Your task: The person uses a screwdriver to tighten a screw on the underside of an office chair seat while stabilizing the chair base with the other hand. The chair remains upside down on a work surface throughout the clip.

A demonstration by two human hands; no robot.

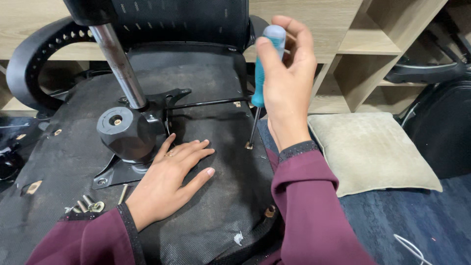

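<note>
An office chair lies overturned, its black fabric seat underside [216, 206] facing up. The right hand [287, 73] grips a teal-handled screwdriver [259, 81] upright, its tip on a screw [249, 145] near the seat underside's right edge. The left hand [169, 181] lies open and flat on the fabric, just beside the black mechanism plate [128, 131] and its metal column [119, 61]. Loose bolts [91, 203] lie near the left edge

Cushion [370, 149] lies right of the upturned chair seat [216, 216]; loose bolts [91, 205] on its left
</note>
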